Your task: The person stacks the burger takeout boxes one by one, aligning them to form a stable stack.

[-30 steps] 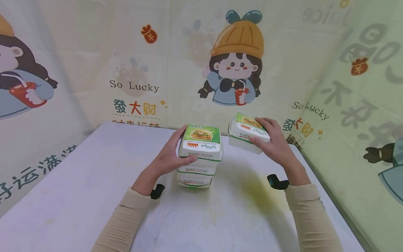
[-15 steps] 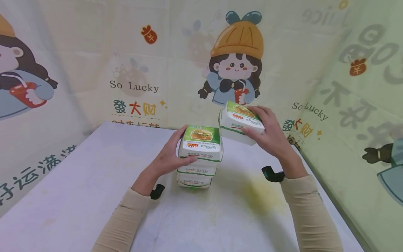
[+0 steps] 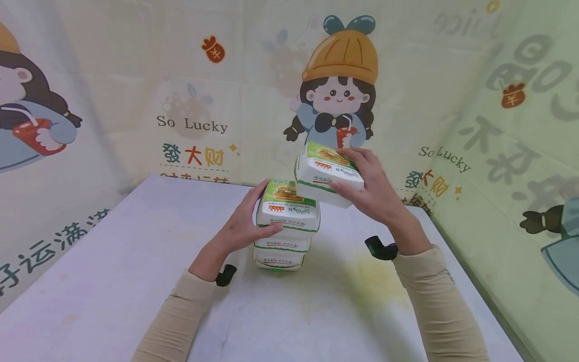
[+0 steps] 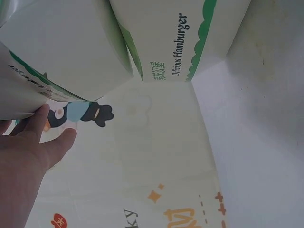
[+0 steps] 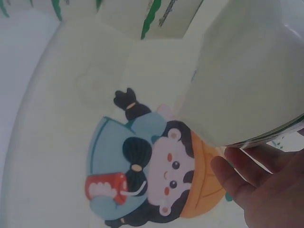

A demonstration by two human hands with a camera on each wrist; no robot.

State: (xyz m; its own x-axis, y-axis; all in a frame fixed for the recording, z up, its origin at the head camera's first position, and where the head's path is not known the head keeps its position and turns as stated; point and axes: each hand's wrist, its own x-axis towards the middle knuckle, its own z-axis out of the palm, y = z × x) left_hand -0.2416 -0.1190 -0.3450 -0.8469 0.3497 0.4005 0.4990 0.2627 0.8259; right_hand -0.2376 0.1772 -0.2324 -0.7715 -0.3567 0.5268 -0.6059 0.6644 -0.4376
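Three white-and-green hamburger boxes stand in a stack [image 3: 281,245] on the white table, with a burger picture on the top one. My left hand [image 3: 240,223] grips that top box [image 3: 289,213], thumb across its front and fingers along its left side. Above and to the right of the stack, my right hand [image 3: 375,188] holds another hamburger box [image 3: 323,176], tilted, between thumb and fingers. It overlaps the top box's back right corner in the head view. The right wrist view shows this held box [image 5: 251,71] from its plain white underside, with the fingers [image 5: 232,173] at its edge.
The white table [image 3: 253,317] has a yellowish stain [image 3: 377,281] to the right of the stack. A printed cloth [image 3: 262,100] with cartoon figures hangs behind and along both sides. A black wrist mount [image 3: 381,248] sticks out from the right wrist.
My right hand has carried its hamburger box leftward and slightly up, from beside the stack to over its right back corner. The left hand and the stack have stayed put.
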